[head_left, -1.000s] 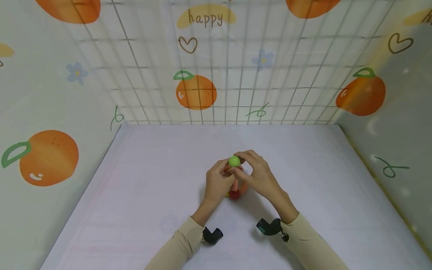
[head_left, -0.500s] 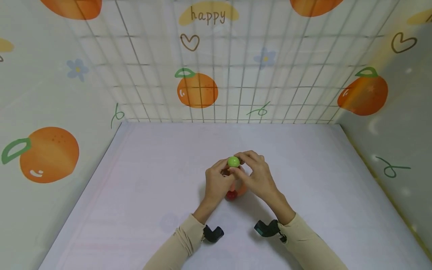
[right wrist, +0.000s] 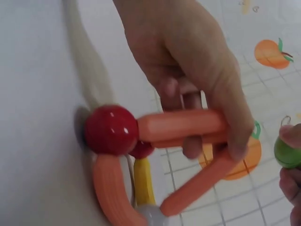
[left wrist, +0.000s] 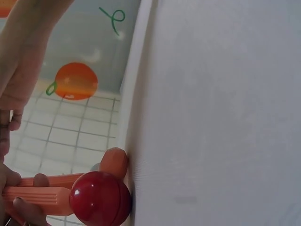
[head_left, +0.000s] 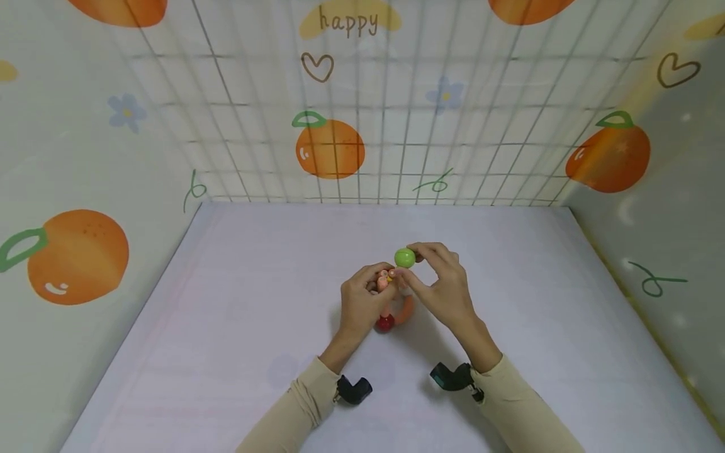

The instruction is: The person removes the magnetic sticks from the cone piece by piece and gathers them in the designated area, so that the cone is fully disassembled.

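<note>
My left hand (head_left: 362, 305) grips the upper ends of ribbed orange rods (right wrist: 183, 124) in a structure of rods and balls. A shiny red ball (head_left: 385, 323) joins rods at its bottom, close to the table. From this ball a curved orange rod (right wrist: 115, 193) runs to a grey ball (right wrist: 155, 215), and a yellow rod (right wrist: 143, 181) shows behind. My right hand (head_left: 444, 292) pinches a green ball (head_left: 404, 258) between thumb and fingers, above and right of the left fingertips. In the right wrist view the green ball (right wrist: 287, 153) is apart from the rods.
The white tabletop (head_left: 243, 302) spreads around the hands. Printed curtains with oranges and a wire grid (head_left: 385, 126) stand behind and at both sides. A dark wrist camera (head_left: 355, 390) sits at the left cuff, another camera (head_left: 453, 377) at the right.
My right hand has lifted the green ball up and right, away from the left fingertips, uncovering the upper rod ends. The left hand and its structure have shifted slightly left.
</note>
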`<act>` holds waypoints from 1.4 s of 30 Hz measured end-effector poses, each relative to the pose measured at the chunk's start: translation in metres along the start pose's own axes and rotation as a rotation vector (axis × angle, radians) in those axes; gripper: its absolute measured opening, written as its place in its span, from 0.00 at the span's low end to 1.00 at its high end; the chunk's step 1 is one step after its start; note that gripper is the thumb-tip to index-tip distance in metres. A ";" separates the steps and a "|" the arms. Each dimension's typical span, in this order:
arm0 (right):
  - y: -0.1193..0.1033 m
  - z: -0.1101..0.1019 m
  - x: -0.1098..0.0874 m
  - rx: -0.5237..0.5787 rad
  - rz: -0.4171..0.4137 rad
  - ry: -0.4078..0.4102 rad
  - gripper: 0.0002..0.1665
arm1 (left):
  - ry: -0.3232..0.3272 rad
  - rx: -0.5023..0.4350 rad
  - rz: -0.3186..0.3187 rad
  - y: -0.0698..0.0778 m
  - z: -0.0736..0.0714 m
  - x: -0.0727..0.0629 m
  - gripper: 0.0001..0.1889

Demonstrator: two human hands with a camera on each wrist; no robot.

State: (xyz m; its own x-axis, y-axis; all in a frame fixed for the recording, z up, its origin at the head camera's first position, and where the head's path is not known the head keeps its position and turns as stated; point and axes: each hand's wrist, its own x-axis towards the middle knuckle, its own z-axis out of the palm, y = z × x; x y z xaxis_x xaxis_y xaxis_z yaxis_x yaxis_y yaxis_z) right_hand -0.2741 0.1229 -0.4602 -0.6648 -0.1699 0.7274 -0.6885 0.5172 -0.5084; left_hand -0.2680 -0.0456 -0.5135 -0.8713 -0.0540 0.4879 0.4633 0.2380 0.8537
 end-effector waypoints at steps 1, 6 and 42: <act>0.002 -0.002 0.000 -0.007 0.008 -0.003 0.25 | -0.002 0.003 -0.014 0.000 0.000 0.000 0.13; 0.018 -0.010 0.002 -0.021 0.046 0.007 0.24 | -0.006 0.025 -0.042 0.002 -0.001 -0.002 0.13; 0.115 0.004 -0.010 -0.170 0.409 -0.115 0.23 | 0.030 0.038 -0.050 -0.005 -0.022 0.013 0.15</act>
State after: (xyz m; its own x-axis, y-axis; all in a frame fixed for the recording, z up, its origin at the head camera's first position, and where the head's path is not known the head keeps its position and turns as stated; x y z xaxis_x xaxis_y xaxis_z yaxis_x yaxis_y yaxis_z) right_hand -0.3478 0.1804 -0.5281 -0.9069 -0.0102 0.4213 -0.3115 0.6896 -0.6538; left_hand -0.2782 -0.0688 -0.5075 -0.8878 -0.0960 0.4501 0.4118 0.2712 0.8700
